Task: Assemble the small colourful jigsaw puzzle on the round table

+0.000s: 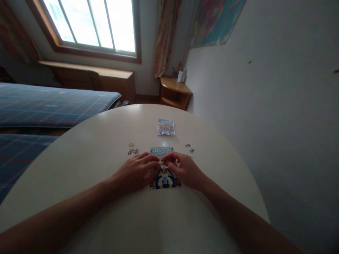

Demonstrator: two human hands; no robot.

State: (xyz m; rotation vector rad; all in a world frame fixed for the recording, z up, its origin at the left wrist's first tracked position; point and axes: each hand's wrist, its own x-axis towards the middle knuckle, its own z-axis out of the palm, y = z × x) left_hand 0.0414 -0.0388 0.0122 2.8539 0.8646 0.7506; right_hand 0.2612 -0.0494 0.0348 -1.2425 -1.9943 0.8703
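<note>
A mostly assembled jigsaw puzzle [165,181] lies flat on the white table, with blue lettering at its top and a blue cartoon dog's face at its bottom. My left hand [139,167] rests over the puzzle's left edge, its fingers stretched out and touching the middle. From the right, my right hand [184,168] bends its index finger and thumb together over the same middle area. Whatever sits between those fingertips is too small to make out. Both hands cover parts of the puzzle's centre and sides.
Loose puzzle pieces [133,151] lie left of the puzzle, more pieces [191,150] to its right. Beyond it is a small printed picture sheet [166,127]. The round white table [106,141] has a wall on the right and a plaid mattress [53,106] on the left.
</note>
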